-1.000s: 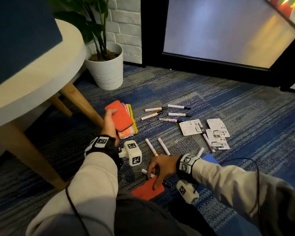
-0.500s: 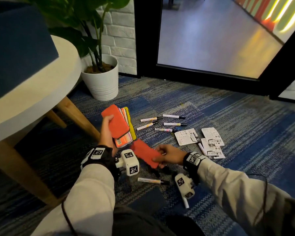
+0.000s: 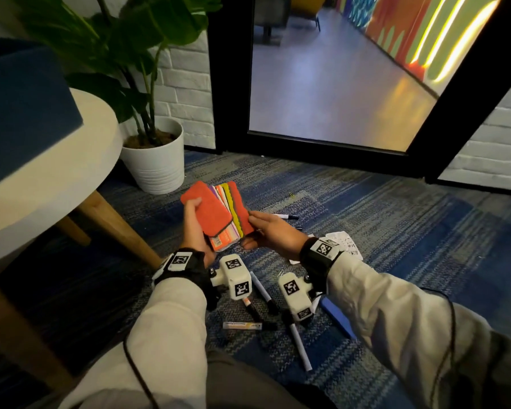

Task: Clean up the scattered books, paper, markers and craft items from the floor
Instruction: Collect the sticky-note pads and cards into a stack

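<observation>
The left hand (image 3: 196,231) grips a stack of coloured sheets (image 3: 211,214), with the thumb curled on the orange front sheet, and holds it up above the carpet floor (image 3: 396,219). The right hand (image 3: 270,235) pinches the lower edge of a red sheet (image 3: 240,203) at the right side of the same stack. Under the wrists, three markers lie on the floor: a labelled marker (image 3: 242,325), a long white marker (image 3: 300,348) and a thin marker (image 3: 265,293). The white wrist blocks (image 3: 236,276) hide part of them. Another marker (image 3: 284,216) lies beyond the right hand. Printed papers (image 3: 347,246) are partly behind the right wrist, and a blue sheet (image 3: 337,319) is beside the right sleeve. At the left there is a round white worktop (image 3: 50,172) on wooden legs, and a white plant pot (image 3: 155,165) is near a glass door (image 3: 322,69).
</observation>
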